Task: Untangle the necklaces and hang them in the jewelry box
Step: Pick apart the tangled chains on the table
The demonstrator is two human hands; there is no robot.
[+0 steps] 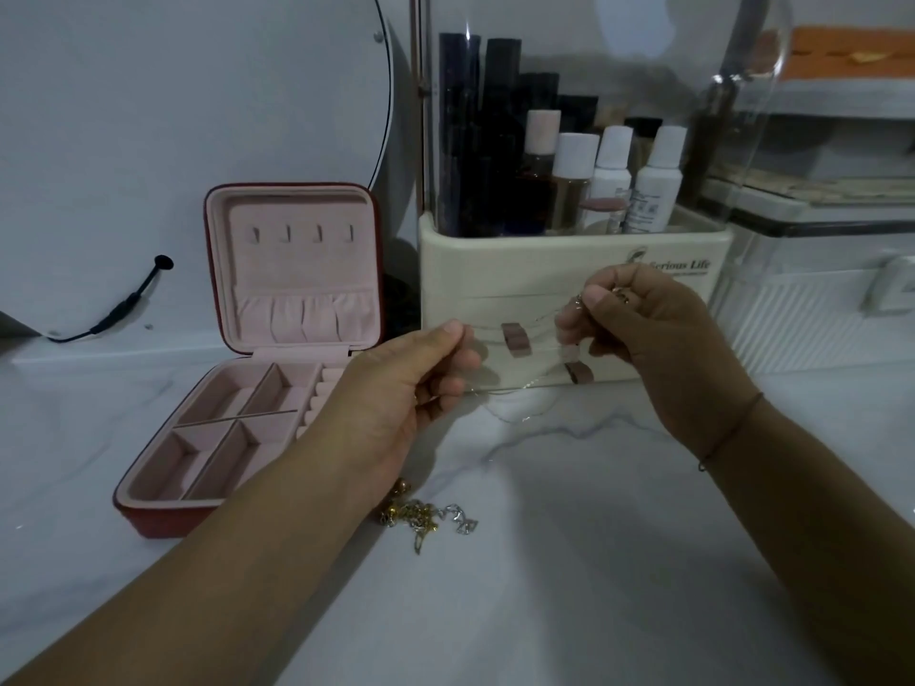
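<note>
A thin silver necklace (515, 325) stretches in the air between my two hands, with loops sagging below it. My left hand (411, 388) pinches one end. My right hand (643, 329) pinches the other end near a small ring. A tangled heap of gold and silver chains (426, 519) lies on the white tabletop under my left wrist. The red jewelry box (148, 512) stands open at the left, its pink lid upright with several small hooks (302, 233) that all look bare.
A cream cosmetics organiser (569, 269) full of bottles stands right behind my hands. Clear plastic containers (812, 289) sit at the right. A round mirror (198, 116) with a black cable (124, 304) leans behind the box.
</note>
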